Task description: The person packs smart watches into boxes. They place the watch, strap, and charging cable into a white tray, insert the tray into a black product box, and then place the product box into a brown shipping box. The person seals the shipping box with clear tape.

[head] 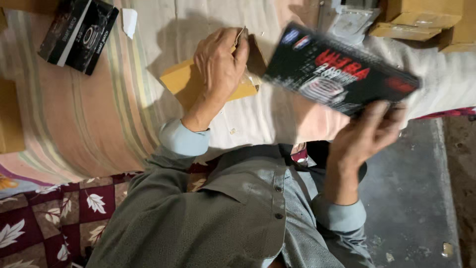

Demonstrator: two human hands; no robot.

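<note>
Black and blurred, a flat box [341, 69] with red and white print is being held up by the right hand [369, 134], whose fingers are closing on its lower edge from below, so this hand is gripping the box. To the left of the box, almost touching its corner, the left hand [218, 64] is lying on a yellow-brown envelope [178, 82]; its fingers are curling over the envelope's upper edge and are pinching it there, so the grip is closed on the envelope. Beside the envelope, between it and the box, a brown flap [257, 54] is standing up, but I cannot tell to what it is belonging. Both things are hanging over a striped cloth [89, 114] in pink, cream and green. Far left of the box, at the top of the cloth, a second black box [78, 31] is lying flat, with a small white scrap [130, 22] just beside it. Above the right end of the box, cardboard cartons [421, 20] are standing. Below the box, grey sleeves with light blue cuffs [184, 140] are showing, and a dark red cloth with leaves [54, 213] is spreading at the lower left.
</note>
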